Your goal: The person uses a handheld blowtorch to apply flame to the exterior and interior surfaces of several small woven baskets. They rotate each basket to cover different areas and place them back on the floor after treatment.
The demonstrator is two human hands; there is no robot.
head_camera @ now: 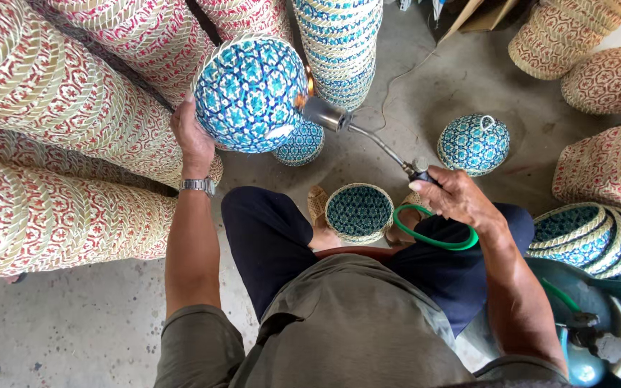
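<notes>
My left hand (pixel 191 136) holds up a round blue-and-white woven basket lid (pixel 251 93), domed side toward me. My right hand (pixel 454 195) grips the handle of a gas torch (pixel 357 129). The torch's metal nozzle points at the lid's right edge, where a small orange flame shows. A green hose (pixel 433 237) loops from the torch across my lap. A wristwatch sits on my left wrist. Between my knees stands an open blue woven basket (pixel 359 212).
Tall stacks of red-and-cream woven baskets (pixel 59 129) fill the left. A blue stack (pixel 339 43) stands ahead. A blue lidded basket (pixel 473 144) sits on the concrete floor. Nested blue lids (pixel 591 237) and a teal gas cylinder (pixel 598 330) are at right.
</notes>
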